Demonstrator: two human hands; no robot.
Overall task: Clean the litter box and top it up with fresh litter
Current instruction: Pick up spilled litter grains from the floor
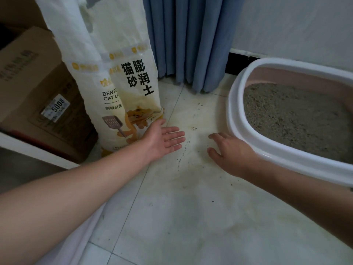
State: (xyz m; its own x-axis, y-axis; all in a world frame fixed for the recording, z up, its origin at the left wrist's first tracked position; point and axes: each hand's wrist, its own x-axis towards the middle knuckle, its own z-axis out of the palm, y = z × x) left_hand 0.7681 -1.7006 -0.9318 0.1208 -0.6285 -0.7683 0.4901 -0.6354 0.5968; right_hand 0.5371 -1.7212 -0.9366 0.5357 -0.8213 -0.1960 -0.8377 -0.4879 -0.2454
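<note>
The litter box (236, 111) stands on the tiled floor (191, 217) at the right of the scene, close to the far wall (296, 22). It has a wide white rim and pink inner walls, and it holds a bed of grey litter (296, 121).

At the far left a brown cardboard box (32, 83) bears a label reading 5008. Just to its right, a tall white and yellow bag of bentonite cat litter (118, 77) stands upright, printed with an orange cat and a scoop; its top looks torn open. Blue curtains (191, 35) hang to the floor behind it, between the bag and the litter box.

The left hand (164, 140) reaches to the foot of the bag, fingers straight and together, palm turned inward, thumb at the bag's lower edge; it holds nothing. Dark grains of spilled litter (193, 128) dot the stained tiles between the two hands. The right hand (233, 153) is low over the floor just beside the box's near-left rim, palm down, fingers loosely spread and empty; whether it touches the tiles I cannot tell.
</note>
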